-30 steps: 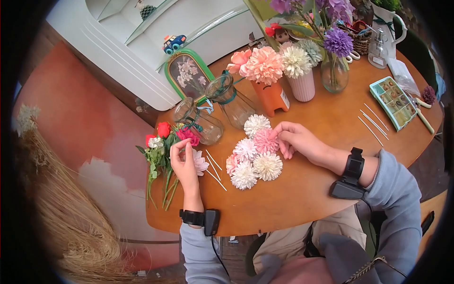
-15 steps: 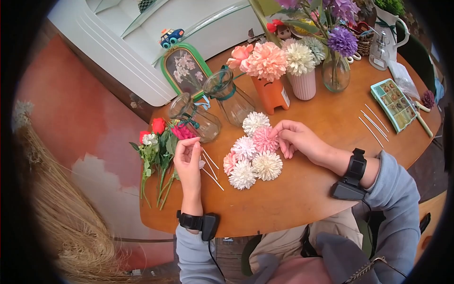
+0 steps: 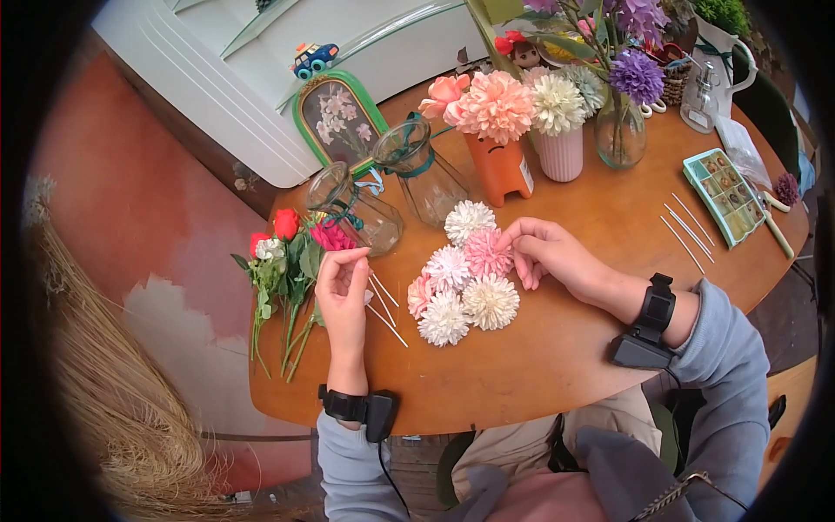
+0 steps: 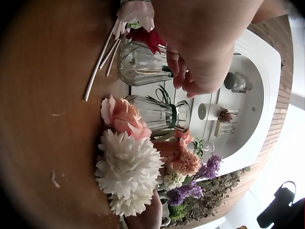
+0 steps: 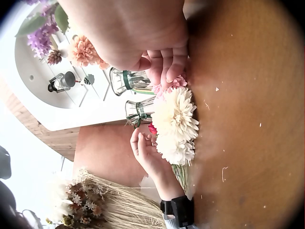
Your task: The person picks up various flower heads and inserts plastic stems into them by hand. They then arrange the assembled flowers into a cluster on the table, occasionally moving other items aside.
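In the head view several pom-pom flower heads lie grouped mid-table: a pink one, a cream one, and white ones. My right hand rests beside the pink flower, its loosely bent fingertips right at the petals. In the right wrist view those fingers overlap that flower's edge. My left hand is raised at the left, fingers relaxed and nothing visible in them. Beside it are white sticks and stemmed roses. A pale pink flower shows past it in the left wrist view.
Two glass vases stand behind the flower heads, with an orange vase and a ribbed pink vase farther right. More white sticks and a compartment box lie at the right. A green-framed picture leans behind.
The head view has shifted slightly, sliding the table leftward in frame. My left hand has come over the pale pink flower, now mostly hidden there. The right hand stays at the pink flower.
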### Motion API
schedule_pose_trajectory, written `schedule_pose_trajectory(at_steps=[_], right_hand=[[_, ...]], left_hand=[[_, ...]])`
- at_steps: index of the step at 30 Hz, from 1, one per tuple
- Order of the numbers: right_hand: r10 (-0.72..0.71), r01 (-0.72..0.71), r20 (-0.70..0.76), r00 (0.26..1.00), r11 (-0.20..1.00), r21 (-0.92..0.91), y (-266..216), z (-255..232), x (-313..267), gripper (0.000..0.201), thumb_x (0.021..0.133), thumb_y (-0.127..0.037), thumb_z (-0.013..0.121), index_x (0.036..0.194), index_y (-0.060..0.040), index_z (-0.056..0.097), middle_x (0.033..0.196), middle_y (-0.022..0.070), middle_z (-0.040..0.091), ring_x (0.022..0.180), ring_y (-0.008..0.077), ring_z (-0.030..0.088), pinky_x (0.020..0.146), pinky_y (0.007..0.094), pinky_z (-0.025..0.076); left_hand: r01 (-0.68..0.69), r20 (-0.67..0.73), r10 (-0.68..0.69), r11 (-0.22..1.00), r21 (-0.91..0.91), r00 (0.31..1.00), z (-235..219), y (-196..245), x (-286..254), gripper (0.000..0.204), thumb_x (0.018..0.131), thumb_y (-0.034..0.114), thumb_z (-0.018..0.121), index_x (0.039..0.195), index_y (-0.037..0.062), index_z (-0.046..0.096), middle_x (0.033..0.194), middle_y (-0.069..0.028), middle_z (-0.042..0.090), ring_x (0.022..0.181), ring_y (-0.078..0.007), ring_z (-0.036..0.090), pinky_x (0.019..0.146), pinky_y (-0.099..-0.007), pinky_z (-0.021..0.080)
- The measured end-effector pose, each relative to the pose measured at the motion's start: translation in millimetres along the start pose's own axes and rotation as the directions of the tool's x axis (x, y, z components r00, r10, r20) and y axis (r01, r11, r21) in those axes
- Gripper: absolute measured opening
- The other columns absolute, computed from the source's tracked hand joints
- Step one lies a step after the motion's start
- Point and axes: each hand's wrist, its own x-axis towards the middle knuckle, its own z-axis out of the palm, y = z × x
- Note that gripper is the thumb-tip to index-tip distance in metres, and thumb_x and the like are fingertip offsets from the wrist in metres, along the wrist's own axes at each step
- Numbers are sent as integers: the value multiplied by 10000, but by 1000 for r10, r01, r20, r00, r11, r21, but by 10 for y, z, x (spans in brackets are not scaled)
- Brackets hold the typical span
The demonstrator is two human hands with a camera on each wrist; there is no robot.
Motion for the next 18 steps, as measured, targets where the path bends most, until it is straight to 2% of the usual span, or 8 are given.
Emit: schedule_pose_trajectory(at_steps=[4, 7, 10, 13, 18], right_hand=[[1, -1, -4, 1000, 1000, -1, -2, 4, 0, 213, 862, -76, 386, 997, -14, 537, 632, 10, 536, 526, 81, 527, 484, 202, 438], [2, -2, -3, 1000, 1000, -5, 0, 1, -3, 204, 876, -86, 385, 998, -16, 533, 627, 9, 533, 523, 80, 523, 488, 198, 440], [13, -13, -7, 1000, 1000, -15, -11, 9, -6, 184, 904, -107, 392, 997, -23, 527, 617, 9, 527, 517, 77, 515, 493, 191, 441], [17, -17, -8, 1000, 1000, -21, -10, 9, -2, 182, 902, -106, 395, 997, -25, 528, 617, 8, 528, 511, 77, 513, 491, 191, 440], [18, -19, -11, 1000, 1000, -25, -2, 9, 0, 182, 900, -104, 393, 995, -29, 529, 618, 6, 530, 506, 75, 512, 490, 190, 439]], left_hand=[[-4, 9, 4, 1000, -1, 1000, -6, -17, 2, 100, 884, 47, 563, 972, 22, 604, 826, 14, 550, 737, -58, 504, 682, -195, 402], [51, 13, -51, 998, -29, 999, -23, -34, 1, 104, 884, 39, 559, 975, 19, 604, 827, 13, 539, 733, -61, 499, 680, -193, 399], [-36, 20, 36, 999, 24, 999, 7, -9, 12, 97, 880, 31, 555, 958, 9, 610, 845, 5, 520, 725, -67, 494, 678, -191, 396], [-71, 56, 67, 996, 59, 996, -9, -14, 22, 89, 876, 23, 552, 932, 3, 618, 870, -4, 503, 723, -71, 491, 675, -191, 393], [-68, 71, 64, 996, 62, 995, -3, -3, 17, 82, 876, 22, 551, 914, 1, 620, 876, -5, 490, 724, -70, 490, 668, -196, 391]])
